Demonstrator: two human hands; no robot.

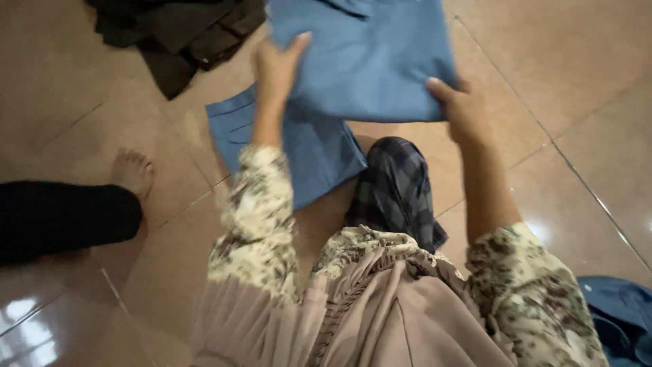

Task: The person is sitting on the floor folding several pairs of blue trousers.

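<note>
I see both hands gripping a folded blue garment (370,64) above the tiled floor (577,75), left hand (277,68) pinching its left edge, right hand (460,109) clamped on its lower right corner, over another blue piece (312,153).

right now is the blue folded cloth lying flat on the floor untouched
No, both the left hand and the right hand grip the blue folded cloth.

Count: 3 blue garments – one folded blue cloth (367,61) held up, one folded blue piece (319,153) on the floor, one blue heap (621,316) at bottom right. 1 dark clothes pile (180,34). 1 plaid cloth (397,190). 2 hands: left hand (275,68), right hand (462,112). 1 bare foot (132,173) of another person.
</note>
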